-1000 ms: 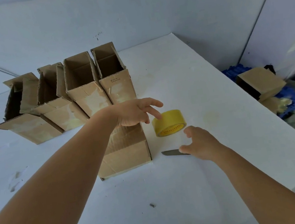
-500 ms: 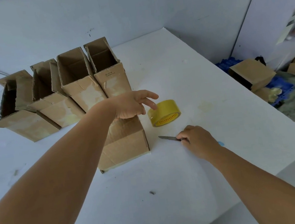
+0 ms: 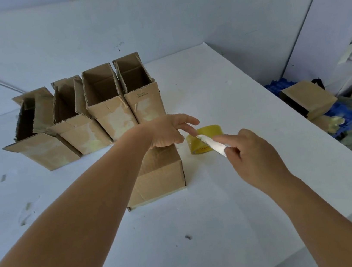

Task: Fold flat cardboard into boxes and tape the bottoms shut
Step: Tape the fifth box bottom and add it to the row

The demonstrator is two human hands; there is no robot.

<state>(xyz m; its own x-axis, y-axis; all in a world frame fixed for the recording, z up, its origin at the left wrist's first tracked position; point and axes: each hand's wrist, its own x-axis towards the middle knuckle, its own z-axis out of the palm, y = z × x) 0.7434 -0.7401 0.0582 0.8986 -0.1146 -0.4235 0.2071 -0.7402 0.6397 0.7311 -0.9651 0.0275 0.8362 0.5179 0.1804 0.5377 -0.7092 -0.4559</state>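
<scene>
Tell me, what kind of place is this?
Probably a small packing workroom. A row of open boxes stands on a white table, with a yellow tape roll beside them. More boxes and a blue crate lie on the floor to the right.

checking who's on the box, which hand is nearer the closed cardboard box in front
Left. The left hand rests on top of the closed box; the right hand holds a blade off to its right, apart.
</scene>
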